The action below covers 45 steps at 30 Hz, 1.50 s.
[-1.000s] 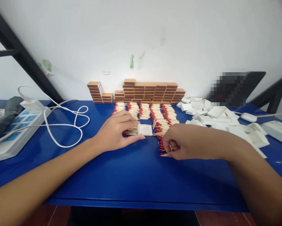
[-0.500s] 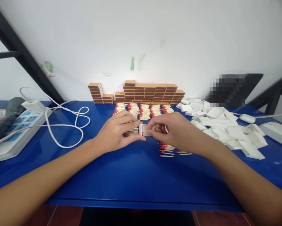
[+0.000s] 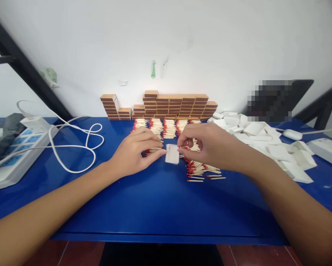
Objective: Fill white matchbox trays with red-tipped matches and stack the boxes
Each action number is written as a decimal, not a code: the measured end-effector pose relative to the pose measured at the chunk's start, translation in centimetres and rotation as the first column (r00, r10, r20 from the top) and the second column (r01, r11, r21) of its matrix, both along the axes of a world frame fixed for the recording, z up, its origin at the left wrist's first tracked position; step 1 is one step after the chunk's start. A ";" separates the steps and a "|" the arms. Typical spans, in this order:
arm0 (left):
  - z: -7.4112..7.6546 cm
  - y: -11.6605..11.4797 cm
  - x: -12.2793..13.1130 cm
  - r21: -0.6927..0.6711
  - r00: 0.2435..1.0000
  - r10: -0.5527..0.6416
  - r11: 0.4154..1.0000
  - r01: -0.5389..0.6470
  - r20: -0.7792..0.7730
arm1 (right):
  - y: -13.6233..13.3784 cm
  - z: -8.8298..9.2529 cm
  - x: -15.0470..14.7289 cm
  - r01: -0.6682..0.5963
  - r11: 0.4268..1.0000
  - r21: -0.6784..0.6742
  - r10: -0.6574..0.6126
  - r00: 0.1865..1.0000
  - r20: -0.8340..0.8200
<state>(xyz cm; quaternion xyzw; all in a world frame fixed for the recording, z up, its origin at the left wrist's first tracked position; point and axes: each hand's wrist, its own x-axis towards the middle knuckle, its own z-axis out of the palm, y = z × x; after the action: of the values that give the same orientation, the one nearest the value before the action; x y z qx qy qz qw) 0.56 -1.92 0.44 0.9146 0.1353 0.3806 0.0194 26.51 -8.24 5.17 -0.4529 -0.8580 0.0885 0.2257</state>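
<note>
Between my two hands a small white matchbox tray is lifted off the blue table and tipped up on edge. My left hand touches its left side with thumb and curled fingers. My right hand pinches its upper right corner. Red-tipped matches lie in rows behind my hands, and a looser bunch of matches lies just under my right hand.
Brown matchbox sleeves are stacked against the white wall. A heap of white empty trays lies at the right, with a white mouse beyond it. A power strip and a looped white cable lie at the left.
My right hand left the loose matches at the front, came to the tray, and both hands lifted and tipped the tray up on its edge.
</note>
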 end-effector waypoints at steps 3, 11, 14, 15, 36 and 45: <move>0.0 -0.1 0.0 -0.030 1.000 -0.005 1.000 0.004 -0.023 | 0.0 -0.1 -0.4 0.016 0.996 -0.082 -0.016 1.000 0.006; 0.0 0.0 -0.1 -0.038 0.996 0.033 0.999 -0.037 -0.088 | -0.1 -0.8 -1.1 0.043 0.992 -0.122 -0.036 0.997 0.064; 0.0 -0.1 -0.1 -0.046 0.994 0.045 0.998 -0.050 -0.103 | -0.1 -1.4 -1.4 0.069 0.993 -0.096 -0.063 0.995 0.071; 0.1 -0.1 -0.1 -0.050 0.993 0.046 0.997 -0.052 -0.108 | -0.2 -1.6 -1.6 0.063 0.994 -0.094 -0.057 0.996 0.067; -0.1 -0.1 0.0 -0.057 0.994 0.042 0.997 -0.048 -0.103 | -0.3 -3.0 -3.3 0.096 0.988 -0.124 -0.080 0.988 0.132; -0.1 0.0 -0.4 -0.062 0.985 0.112 0.991 -0.121 -0.132 | -0.4 -1.5 -1.6 0.013 0.999 0.030 -0.016 0.995 0.094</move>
<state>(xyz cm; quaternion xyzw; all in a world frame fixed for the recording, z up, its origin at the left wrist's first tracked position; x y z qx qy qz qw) 0.17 -1.94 0.37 0.9264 0.2025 0.3166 0.0205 24.92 -8.62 3.64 -0.4593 -0.8656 0.0529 0.1922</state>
